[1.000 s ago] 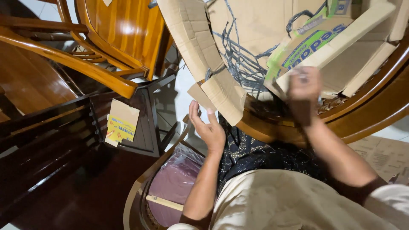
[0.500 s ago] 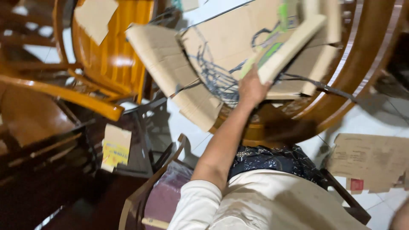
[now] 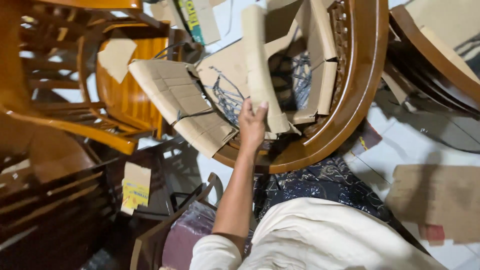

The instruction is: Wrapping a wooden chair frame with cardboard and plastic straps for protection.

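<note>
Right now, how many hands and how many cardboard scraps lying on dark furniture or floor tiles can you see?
Hands: 1, the left hand gripping a cardboard strip
Scrap on dark furniture: 1
Scrap on floor tiles: 1
Total: 3

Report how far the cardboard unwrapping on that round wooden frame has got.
Done: loose scraps already lie on the floor.
In hand: the left hand grips a long cardboard strip on the round wooden frame.
Left: folded cardboard and dark straps remain there.
</note>
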